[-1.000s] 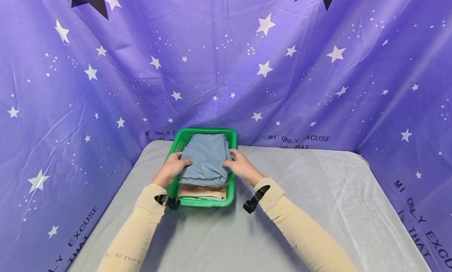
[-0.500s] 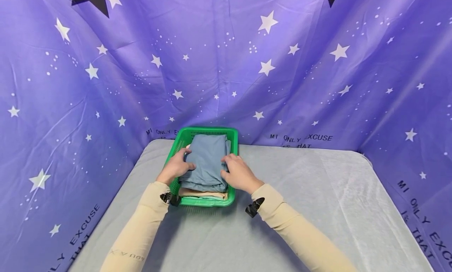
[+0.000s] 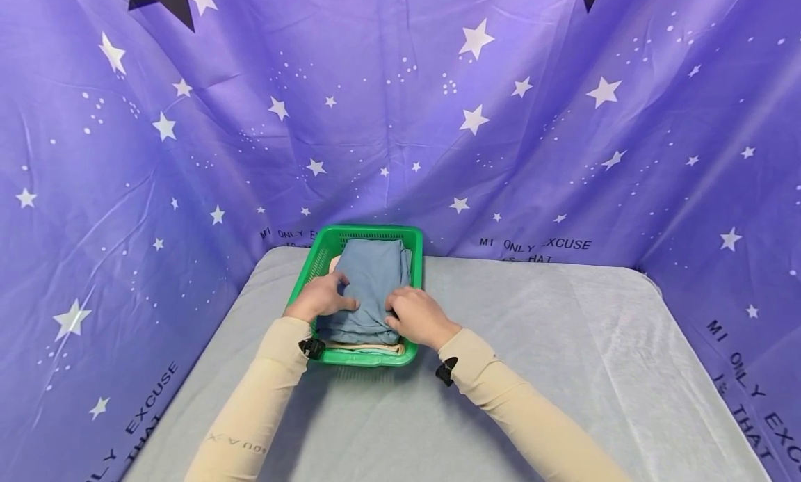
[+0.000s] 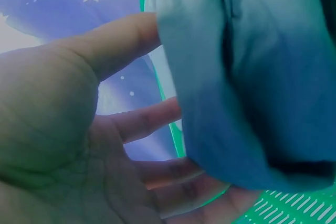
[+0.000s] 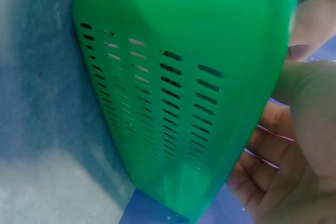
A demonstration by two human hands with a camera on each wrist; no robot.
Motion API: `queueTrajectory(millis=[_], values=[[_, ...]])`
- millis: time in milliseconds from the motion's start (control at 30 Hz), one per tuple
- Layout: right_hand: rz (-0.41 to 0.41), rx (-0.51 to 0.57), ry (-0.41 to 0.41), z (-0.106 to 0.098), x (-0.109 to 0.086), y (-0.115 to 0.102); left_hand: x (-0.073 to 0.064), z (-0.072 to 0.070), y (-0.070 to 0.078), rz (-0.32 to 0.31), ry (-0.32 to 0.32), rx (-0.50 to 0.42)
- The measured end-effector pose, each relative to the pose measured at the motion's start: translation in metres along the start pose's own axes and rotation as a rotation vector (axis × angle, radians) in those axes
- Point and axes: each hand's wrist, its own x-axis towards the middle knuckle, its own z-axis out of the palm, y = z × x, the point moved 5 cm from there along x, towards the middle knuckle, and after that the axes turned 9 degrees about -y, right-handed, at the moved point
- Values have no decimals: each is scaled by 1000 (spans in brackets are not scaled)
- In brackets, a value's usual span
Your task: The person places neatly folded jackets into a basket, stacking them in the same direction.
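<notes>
A folded blue-grey cloth garment [image 3: 372, 270] lies on top of a stack inside the green basket [image 3: 363, 361]. Beneath it, the edge of a peach-coloured cloth [image 3: 378, 346] shows at the front. My left hand [image 3: 319, 295] rests at the garment's left side, thumb on top; in the left wrist view its loose fingers touch the cloth's edge. Over the right side of the garment, my right hand [image 3: 421, 316] has its fingertips on the cloth. The right wrist view shows the slotted basket wall [image 5: 173, 98], with the right fingers [image 5: 262, 161] partly behind the rim.
The basket stands at the back of a grey cloth-covered table [image 3: 526, 371], left of the middle. Purple star-patterned curtains [image 3: 400, 120] hang behind and along both sides. Each wrist wears a small black camera.
Both hands let go of the garment's side edges and moved in over its top, slightly toward the front. The garment sits lower in the basket, and covers more of the peach cloth.
</notes>
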Motion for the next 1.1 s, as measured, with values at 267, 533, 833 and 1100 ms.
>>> queueTrajectory(millis=[267, 533, 833, 1100], values=[[16, -49, -16, 7, 1, 5, 1, 4, 2, -23, -40, 59], [38, -10, -52, 11, -3, 8, 2, 5, 3, -41, -60, 83], [-9, 113, 48, 6, -17, 17, -3, 4, 3, -18, -23, 110], [39, 344, 287, -6, -41, 49, -15, -11, 8, 55, 171, 113]])
